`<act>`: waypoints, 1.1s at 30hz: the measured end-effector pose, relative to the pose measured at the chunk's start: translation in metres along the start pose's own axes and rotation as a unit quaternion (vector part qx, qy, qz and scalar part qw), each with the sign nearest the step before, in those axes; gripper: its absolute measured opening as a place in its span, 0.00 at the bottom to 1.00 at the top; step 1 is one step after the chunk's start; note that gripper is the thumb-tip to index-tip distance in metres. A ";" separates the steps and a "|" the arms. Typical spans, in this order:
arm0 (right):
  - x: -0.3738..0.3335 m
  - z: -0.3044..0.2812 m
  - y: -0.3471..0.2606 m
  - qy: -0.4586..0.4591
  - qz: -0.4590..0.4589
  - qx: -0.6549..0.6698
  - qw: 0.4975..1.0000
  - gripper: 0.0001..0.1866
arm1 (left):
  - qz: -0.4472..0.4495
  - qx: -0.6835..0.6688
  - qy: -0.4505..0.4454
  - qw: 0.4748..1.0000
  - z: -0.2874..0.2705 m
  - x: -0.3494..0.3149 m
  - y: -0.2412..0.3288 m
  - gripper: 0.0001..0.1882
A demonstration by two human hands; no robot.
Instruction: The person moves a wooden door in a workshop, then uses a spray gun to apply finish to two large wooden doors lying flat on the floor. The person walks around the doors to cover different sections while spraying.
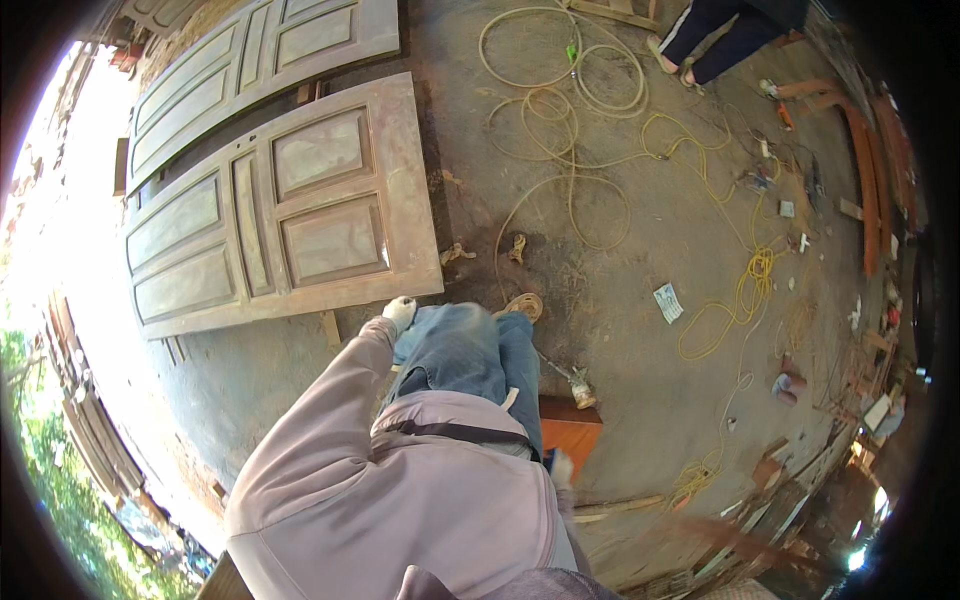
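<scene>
My left hand, in a pale glove, is closed beside my left knee, close to the lower edge of a panelled wooden door. Whatever its fingers hold, if anything, is hidden. The door lies raised off the floor, its surface pale and dusty with brown wood showing along the right end. Low at my right side, my right hand is blurred and partly covered by my body, next to an orange-brown wooden box or stool. Its fingers cannot be made out.
A second panelled door lies beyond the first. Coiled pale hose and yellow cord spread over the concrete floor. A spray gun with a cup rests right of my legs. Another person stands at the far right.
</scene>
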State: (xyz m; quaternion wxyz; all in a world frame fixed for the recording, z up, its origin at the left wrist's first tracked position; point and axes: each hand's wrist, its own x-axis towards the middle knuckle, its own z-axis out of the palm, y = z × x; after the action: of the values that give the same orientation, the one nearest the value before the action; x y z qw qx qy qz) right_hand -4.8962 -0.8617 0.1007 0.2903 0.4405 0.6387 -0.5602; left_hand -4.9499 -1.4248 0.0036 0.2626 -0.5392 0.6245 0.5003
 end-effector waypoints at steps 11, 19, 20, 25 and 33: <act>0.269 0.063 -0.509 0.038 -0.092 -0.362 0.927 0.16 | 0.114 -0.050 0.137 0.983 0.122 -0.012 0.209 0.14; 0.433 0.353 -0.657 -0.083 -0.283 -0.662 0.689 0.24 | 0.279 -0.007 0.118 0.953 0.197 0.094 0.445 0.12; 0.459 0.383 -0.661 -0.116 -0.259 -0.680 0.676 0.24 | 0.304 0.002 0.095 0.948 0.205 0.107 0.461 0.12; 0.570 0.515 -0.677 -0.135 -0.378 -0.784 0.473 0.22 | 0.219 0.144 -0.038 0.964 0.244 0.141 0.467 0.15; 0.760 0.676 -0.707 -0.062 -0.382 -0.862 0.327 0.43 | 0.172 0.108 0.079 0.976 0.256 0.168 0.527 0.14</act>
State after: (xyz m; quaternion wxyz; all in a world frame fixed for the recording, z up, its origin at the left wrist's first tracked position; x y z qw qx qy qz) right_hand -5.9439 -1.3270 -0.3686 0.3004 -0.3852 0.8420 0.2288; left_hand -5.5442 -1.3043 -0.0551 0.1788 -0.4306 0.7768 0.4233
